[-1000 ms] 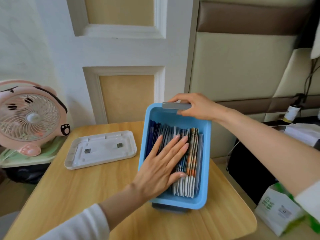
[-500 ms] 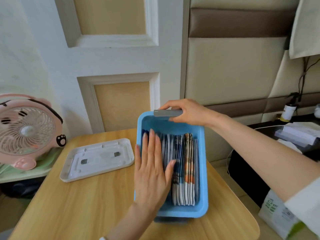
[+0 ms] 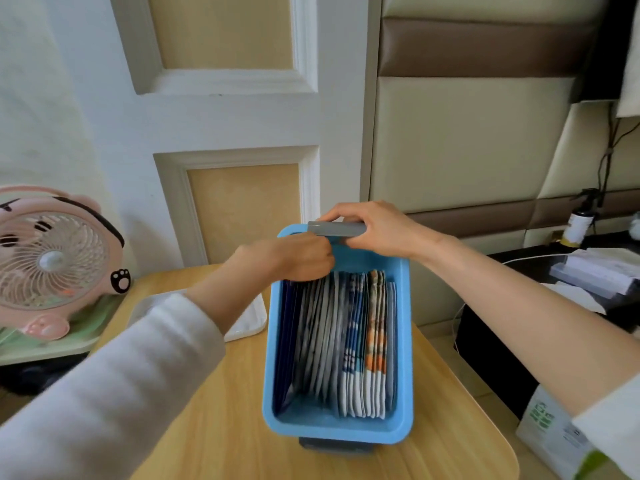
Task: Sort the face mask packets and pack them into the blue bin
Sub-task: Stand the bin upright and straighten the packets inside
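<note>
The blue bin [image 3: 337,436] stands on the wooden table [image 3: 221,410], long side running away from me. Several face mask packets [image 3: 346,341] stand on edge inside it, dark blue ones at the left, grey ones in the middle, patterned blue and orange ones at the right. My left hand [image 3: 294,259] reaches to the far left end of the bin, fingers curled down over the far ends of the packets. My right hand [image 3: 377,230] grips the grey handle [image 3: 332,228] at the bin's far rim.
A white tray-like lid [image 3: 247,323] lies left of the bin, partly under my left arm. A pink fan [image 3: 52,261] stands at the far left. To the right, off the table, are a spray bottle [image 3: 580,225], stacked papers [image 3: 602,271] and a white-green bag [image 3: 550,431].
My left hand left its flat rest on the packets and moved to the bin's far end, where its fingers curl over the packet ends. The right hand stays on the handle.
</note>
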Motion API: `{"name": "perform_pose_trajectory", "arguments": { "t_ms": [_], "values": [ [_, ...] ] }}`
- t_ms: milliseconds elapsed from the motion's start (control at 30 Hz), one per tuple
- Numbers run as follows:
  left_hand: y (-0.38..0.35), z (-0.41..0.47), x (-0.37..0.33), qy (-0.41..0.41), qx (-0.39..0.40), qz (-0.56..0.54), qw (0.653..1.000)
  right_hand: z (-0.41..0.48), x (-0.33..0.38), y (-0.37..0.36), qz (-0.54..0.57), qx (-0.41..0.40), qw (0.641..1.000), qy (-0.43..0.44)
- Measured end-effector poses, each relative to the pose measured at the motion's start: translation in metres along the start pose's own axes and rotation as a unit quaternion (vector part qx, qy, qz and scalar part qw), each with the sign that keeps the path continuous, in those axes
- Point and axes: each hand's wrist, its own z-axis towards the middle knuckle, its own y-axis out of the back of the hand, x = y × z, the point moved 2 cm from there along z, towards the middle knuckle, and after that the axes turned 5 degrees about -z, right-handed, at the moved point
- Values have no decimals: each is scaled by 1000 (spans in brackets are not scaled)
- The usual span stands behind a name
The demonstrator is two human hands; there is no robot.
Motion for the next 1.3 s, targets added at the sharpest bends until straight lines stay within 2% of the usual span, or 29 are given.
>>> {"name": "perform_pose_trajectory", "arguments": {
  "t_ms": [67,233,333,567,667,733,800,867,900,933,967,1000,1067,1167,1233,1300],
  "values": [
    [2,-2,-7,-26,40,86,995,0,-1,0,-1,-4,1000,-2],
    [-2,-8,5,-34,51,-28,998,-1,1,-1,2,-1,1000,2],
    [-3,-14,2,-49,47,-56,996,-2,3,-1,1,0,1000,3],
    [-10,-12,-2,-34,50,-5,998,-5,4,0,5,3,1000,-3],
    [2,-18,-6,-18,39,-108,993,-6,7,1,3,2,1000,-2],
    [12,-34,-10,-48,-14,-156,986,-8,6,2,6,2,1000,-4],
    [9,-56,-2,-42,-168,-173,970,-10,6,2,5,6,1000,-5],
    [-5,-86,10,-25,-345,-261,901,-10,8,1,2,8,1000,1],
    [-14,-98,15,-17,-400,-314,861,-9,9,1,1,10,1000,4],
    [-22,-104,21,-9,-433,-338,835,-8,11,1,-2,11,1000,4],
    [-29,-107,26,-4,-453,-338,825,-8,11,1,-2,14,1000,2],
    [-31,-108,28,-10,-462,-321,827,-8,11,2,-1,18,1000,-2],
    [-31,-105,24,-59,-449,-245,857,-8,10,3,6,22,1000,-9],
    [-36,-84,-2,-159,-361,-55,917,-8,12,3,9,15,1000,-11],
    [-49,-68,-21,-161,-312,75,933,-7,13,4,12,12,1000,-12],
    [-66,-58,-37,-135,-253,161,945,-8,10,6,34,11,999,-18]
  ]
}}
